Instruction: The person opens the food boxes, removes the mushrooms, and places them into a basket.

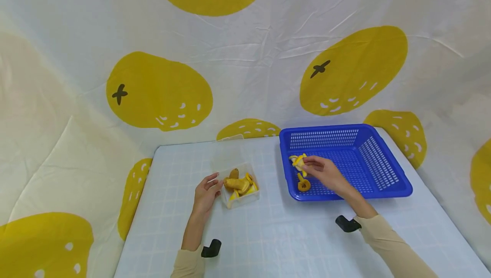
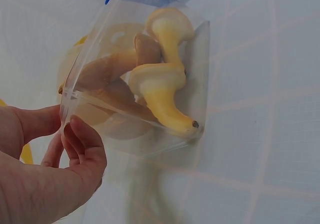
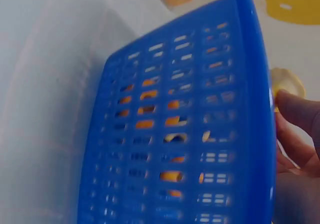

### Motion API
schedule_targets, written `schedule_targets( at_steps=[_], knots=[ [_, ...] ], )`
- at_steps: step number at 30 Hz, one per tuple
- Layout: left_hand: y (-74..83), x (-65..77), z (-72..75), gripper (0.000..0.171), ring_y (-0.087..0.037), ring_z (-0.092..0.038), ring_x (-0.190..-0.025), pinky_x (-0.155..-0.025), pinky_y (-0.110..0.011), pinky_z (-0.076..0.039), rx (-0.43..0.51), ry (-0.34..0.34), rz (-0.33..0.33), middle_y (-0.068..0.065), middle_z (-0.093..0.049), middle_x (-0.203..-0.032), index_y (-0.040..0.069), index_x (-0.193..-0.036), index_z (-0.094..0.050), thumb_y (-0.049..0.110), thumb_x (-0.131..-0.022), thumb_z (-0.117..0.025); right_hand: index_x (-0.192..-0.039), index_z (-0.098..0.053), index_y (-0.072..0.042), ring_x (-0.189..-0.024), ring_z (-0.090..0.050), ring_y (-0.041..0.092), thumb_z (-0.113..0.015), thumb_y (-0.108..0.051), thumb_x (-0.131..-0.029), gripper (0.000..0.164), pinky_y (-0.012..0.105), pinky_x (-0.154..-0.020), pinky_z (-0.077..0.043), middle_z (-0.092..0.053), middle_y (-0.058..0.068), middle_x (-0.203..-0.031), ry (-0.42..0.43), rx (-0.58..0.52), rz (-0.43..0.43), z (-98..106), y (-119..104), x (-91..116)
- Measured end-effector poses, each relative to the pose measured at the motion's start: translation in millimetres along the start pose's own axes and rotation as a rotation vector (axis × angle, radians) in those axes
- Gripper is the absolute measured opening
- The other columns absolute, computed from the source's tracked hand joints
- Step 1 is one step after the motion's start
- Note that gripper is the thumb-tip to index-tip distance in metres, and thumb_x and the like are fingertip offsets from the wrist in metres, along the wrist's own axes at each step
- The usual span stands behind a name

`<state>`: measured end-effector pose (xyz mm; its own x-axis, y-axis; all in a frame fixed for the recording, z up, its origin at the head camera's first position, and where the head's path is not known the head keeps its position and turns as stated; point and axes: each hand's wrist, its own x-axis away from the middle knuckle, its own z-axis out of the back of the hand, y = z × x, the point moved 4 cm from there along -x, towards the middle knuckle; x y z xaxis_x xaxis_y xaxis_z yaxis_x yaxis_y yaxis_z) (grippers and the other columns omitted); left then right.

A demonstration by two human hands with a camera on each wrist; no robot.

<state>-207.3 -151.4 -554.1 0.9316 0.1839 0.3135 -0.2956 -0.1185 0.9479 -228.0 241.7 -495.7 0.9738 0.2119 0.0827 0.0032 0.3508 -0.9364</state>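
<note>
My left hand [image 1: 206, 195] holds the left edge of a clear plastic box [image 1: 245, 200], thumb and fingers meeting at its rim in the left wrist view. Inside the box lie several yellow and brown mushrooms [image 2: 162, 104], some with pale caps and curved stems. Over the left part of a blue basket [image 1: 399, 190], my right hand [image 1: 326, 173] pinches a yellow-and-white mushroom [image 1: 299, 162]. Just below it in the basket lies an orange-brown mushroom [image 1: 304, 185]. The basket's wall hides much of its contents in the right wrist view.
The box's see-through lid [image 1: 230, 148] stands raised behind it. Both containers sit on a pale checked tablecloth [image 1: 268, 235], the basket to the right. A white curtain [image 1: 245, 77] with yellow fruit prints hangs behind the table.
</note>
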Motion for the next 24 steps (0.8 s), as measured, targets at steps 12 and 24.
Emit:
schedule_targets(
  at_steps=[12, 24],
  knots=[
    [-0.7, -0.9, -1.4, 0.046, -0.013, -0.059, -0.083, -0.069, -0.021, -0.052, -0.008, 0.011, 0.008, -0.009, -0.059, -0.109, -0.001, -0.139, -0.058, 0.007, -0.096, -0.072, -0.131, -0.051, 0.016, -0.106, -0.068, 0.041, -0.061, -0.01, -0.104, 0.038, 0.044, -0.084, -0.059, -0.059, 0.033, -0.122, -0.012, 0.074, -0.03, 18.7, 20.5, 1.7],
    [-0.1, -0.6, -0.8, 0.048, -0.013, -0.061, -0.086, -0.068, -0.021, -0.053, -0.001, 0.014, 0.005, -0.009, -0.06, -0.11, -0.002, -0.14, -0.057, 0.008, -0.096, -0.073, -0.118, -0.057, 0.016, -0.086, -0.071, 0.03, -0.062, -0.002, -0.101, 0.025, 0.042, -0.076, -0.061, -0.065, 0.026, -0.104, -0.064, 0.215, -0.194, 24.6, 42.3, -4.4]
  ],
)
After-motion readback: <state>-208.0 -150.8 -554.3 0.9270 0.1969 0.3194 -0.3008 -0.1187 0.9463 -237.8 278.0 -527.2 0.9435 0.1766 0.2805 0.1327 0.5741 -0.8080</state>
